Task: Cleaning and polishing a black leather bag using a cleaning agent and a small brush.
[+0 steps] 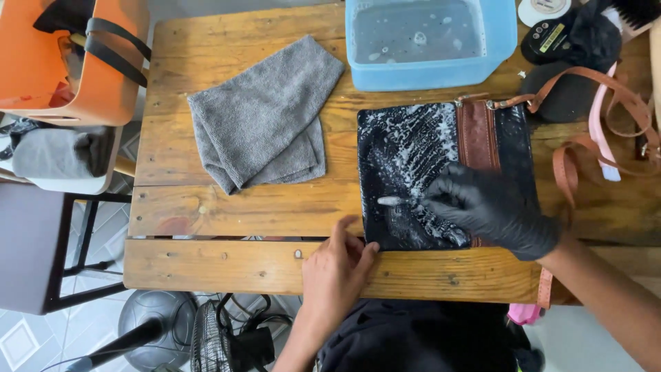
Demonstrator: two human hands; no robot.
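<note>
Soap foam streaks the black bag (413, 165), a flat pouch with a brown leather panel (480, 134) and a tan strap (578, 76), lying on the wooden table (227, 207) with its near edge close to the table's front and its long axis running away from the person.

The right hand (492, 210), in a black glove, is closed around a small brush (394, 201) whose pale tip points left across the bag's lower half; the hand lies directly on the wet surface, so it is the nearer of the two to the foamed area. The bare left hand (337, 265) rests flat, fingers loosely spread and holding nothing, its fingertips touching the bag's near left corner from the table's front edge.

Left of the bag, well apart, lies a crumpled grey cloth (265, 117). Just beyond the bag's far edge stands a light blue tub (430, 72) of soapy water. At the far right are dark round tins (551, 34) and the strap's loops. An orange bag (69, 62) sits off the table's left end, and a fan (220, 337) shows on the tiled floor below.
</note>
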